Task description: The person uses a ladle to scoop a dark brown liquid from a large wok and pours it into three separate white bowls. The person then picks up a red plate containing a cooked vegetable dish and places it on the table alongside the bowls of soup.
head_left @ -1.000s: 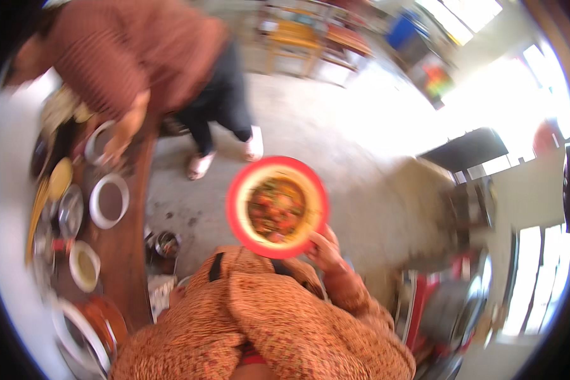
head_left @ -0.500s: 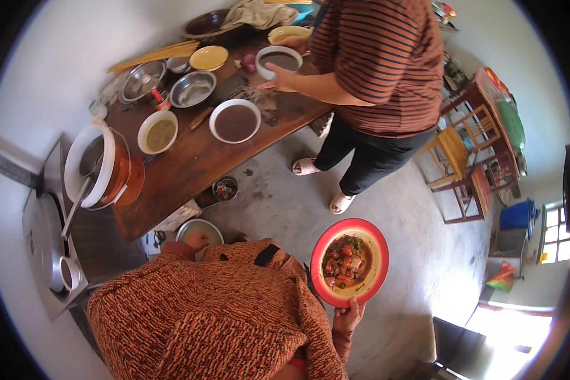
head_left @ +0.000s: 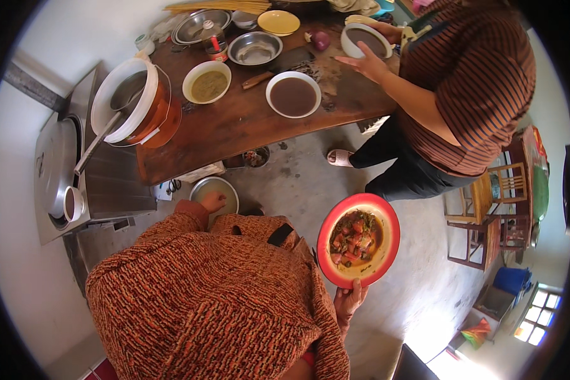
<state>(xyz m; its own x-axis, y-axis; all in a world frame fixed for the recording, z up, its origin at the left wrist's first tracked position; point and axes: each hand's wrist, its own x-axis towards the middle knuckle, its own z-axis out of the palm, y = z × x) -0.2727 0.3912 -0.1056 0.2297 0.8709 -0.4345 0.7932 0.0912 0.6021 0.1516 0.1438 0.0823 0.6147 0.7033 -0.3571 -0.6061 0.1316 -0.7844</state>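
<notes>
My right hand (head_left: pixel 350 304) grips the lower rim of a red-rimmed plate (head_left: pixel 392 237), thumb on top and fingers beneath. The plate is tilted toward me and holds a dish of reddish chunks with dark greens (head_left: pixel 356 239) in brown sauce. My left hand (head_left: pixel 213 201) is loosely closed with its fingers curled, and nothing shows in it. It hangs in front of a metal basin (head_left: pixel 233 189) of cloudy liquid low beside the table; whether it touches the basin I cannot tell. Across the table, a person in a striped shirt (head_left: pixel 481 95) holds a white bowl of dark liquid (head_left: pixel 365 41).
On the wooden table (head_left: pixel 234 149) stand a bowl of dark broth (head_left: pixel 293 95), a bowl of greenish soup (head_left: pixel 208 82), a steel bowl (head_left: pixel 254 49), a knife (head_left: pixel 278 66) and an orange bucket (head_left: pixel 152 120) with a ladle. A stove (head_left: pixel 117 183) is at left, chairs (head_left: pixel 481 202) at right.
The view has swung, shifting the table and the person to the right in it. My right hand still holds the plate, and my left hand stays curled by the basin.
</notes>
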